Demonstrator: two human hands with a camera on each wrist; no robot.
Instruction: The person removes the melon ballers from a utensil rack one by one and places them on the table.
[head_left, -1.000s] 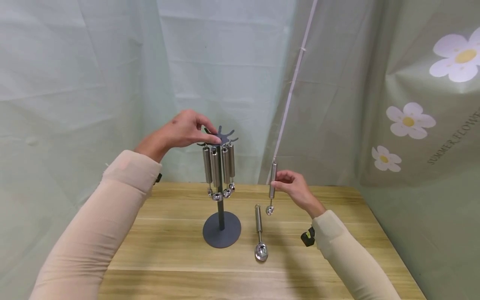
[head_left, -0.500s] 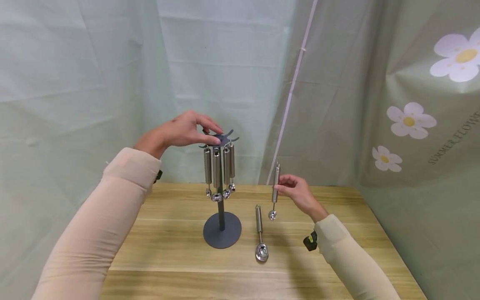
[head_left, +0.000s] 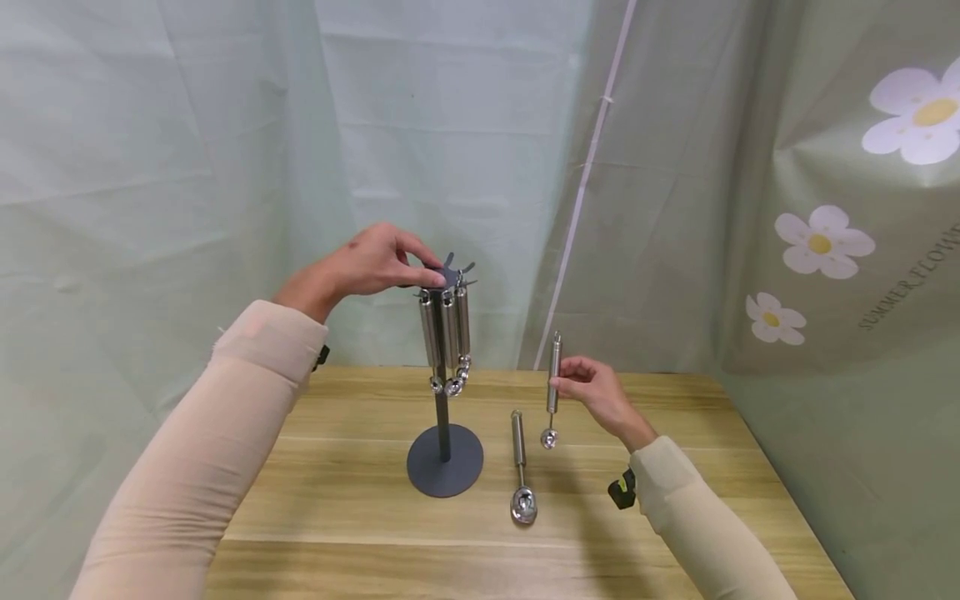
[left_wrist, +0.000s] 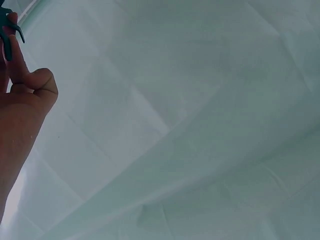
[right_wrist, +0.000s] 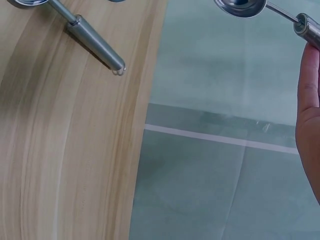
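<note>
Pinching a slim steel melon-baller scoop (head_left: 552, 388) upright in the right hand (head_left: 596, 392) — just right of the dark metal hook stand (head_left: 444, 375) mid-table; left hand (head_left: 371, 261) gripping its star-shaped top (head_left: 450, 275).

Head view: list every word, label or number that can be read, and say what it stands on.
"SUMMER FLOWE": printed slantwise on the green flowered curtain, right of the white flowers; the curtain's edge of the picture cuts the rest off.
The hanging scoops, the stand and the table show no lettering.
</note>
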